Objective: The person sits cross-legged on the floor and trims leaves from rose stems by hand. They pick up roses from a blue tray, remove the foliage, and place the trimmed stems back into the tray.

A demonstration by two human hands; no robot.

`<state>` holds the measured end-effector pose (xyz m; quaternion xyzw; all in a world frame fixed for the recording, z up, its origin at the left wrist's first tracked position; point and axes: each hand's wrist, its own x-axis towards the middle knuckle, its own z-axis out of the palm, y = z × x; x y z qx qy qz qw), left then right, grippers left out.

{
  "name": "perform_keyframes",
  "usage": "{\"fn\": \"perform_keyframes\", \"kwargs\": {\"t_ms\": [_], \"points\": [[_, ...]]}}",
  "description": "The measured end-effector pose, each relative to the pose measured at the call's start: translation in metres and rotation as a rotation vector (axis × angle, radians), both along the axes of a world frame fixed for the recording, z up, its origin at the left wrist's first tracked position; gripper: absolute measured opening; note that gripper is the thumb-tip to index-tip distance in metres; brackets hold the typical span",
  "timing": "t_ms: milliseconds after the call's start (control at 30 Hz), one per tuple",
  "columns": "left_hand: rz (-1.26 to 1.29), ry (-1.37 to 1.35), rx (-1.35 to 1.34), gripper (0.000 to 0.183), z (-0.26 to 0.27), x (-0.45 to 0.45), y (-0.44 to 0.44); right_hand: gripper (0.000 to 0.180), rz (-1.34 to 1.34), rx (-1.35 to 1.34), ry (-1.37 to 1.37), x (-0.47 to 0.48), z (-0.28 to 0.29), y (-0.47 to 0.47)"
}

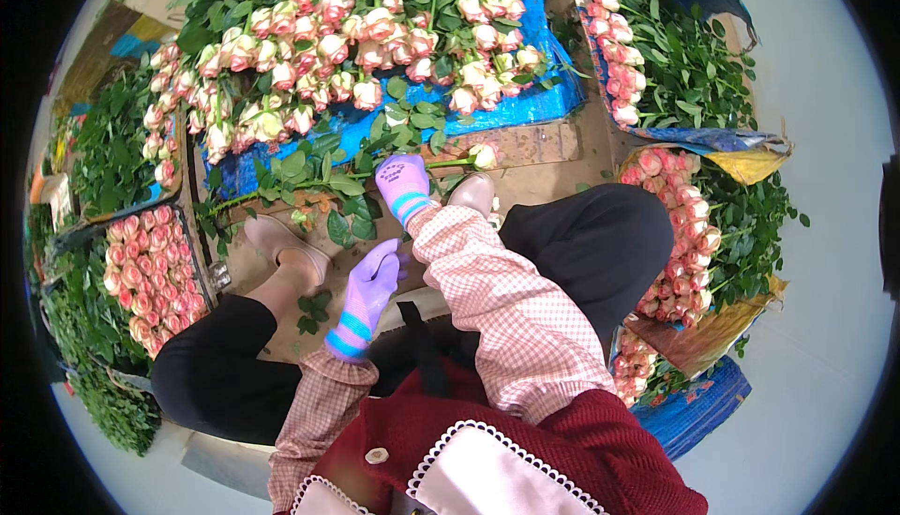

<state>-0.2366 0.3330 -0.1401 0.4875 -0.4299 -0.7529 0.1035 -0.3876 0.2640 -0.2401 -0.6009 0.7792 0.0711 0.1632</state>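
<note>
My right hand (403, 181), in a purple glove with blue stripes at the cuff, is closed around the stem of a single rose (485, 155). Its pale, pink-edged bloom points right, while the leafy stem (302, 181) runs out leftward past the fist. Closer to my body, my left hand (375, 276), gloved the same way, hangs apart from the stem with loosely curled fingers and nothing visible in it. Just ahead lies a wide heap of cut roses (330, 51) on blue woven sheeting (520, 113), blooms towards me.
A wooden board (541, 144) borders the heap. Bundled roses in wraps stand at the right (668, 220) and left (151, 262), beside my knees. Loose leaves (314, 312) lie on the brown floor between my shoes, one a pink clog (288, 244).
</note>
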Motion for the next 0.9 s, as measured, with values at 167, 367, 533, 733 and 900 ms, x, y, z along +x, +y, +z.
{"fn": "perform_keyframes", "kwargs": {"t_ms": [167, 367, 533, 733, 900], "points": [[0.031, -0.021, 0.07, 0.032, -0.002, 0.002, 0.001, 0.015, 0.0, -0.027, -0.041, 0.002, -0.004, 0.0], [0.003, -0.063, 0.048, 0.033, 0.005, -0.005, 0.0, 0.015, -0.018, -0.047, -0.144, -0.012, 0.011, -0.001], [-0.313, 0.1, -0.283, 0.041, -0.009, -0.006, 0.0, 0.013, -0.154, -0.326, -0.302, -0.039, 0.083, -0.006], [-0.231, 0.064, 0.066, 0.049, 0.005, -0.018, 0.018, 0.01, -0.369, -0.968, -0.295, -0.124, 0.282, 0.049], [-0.24, -0.071, 0.006, 0.047, -0.006, 0.008, 0.017, 0.022, -0.366, -1.06, 0.354, -0.228, 0.351, 0.254]]}}
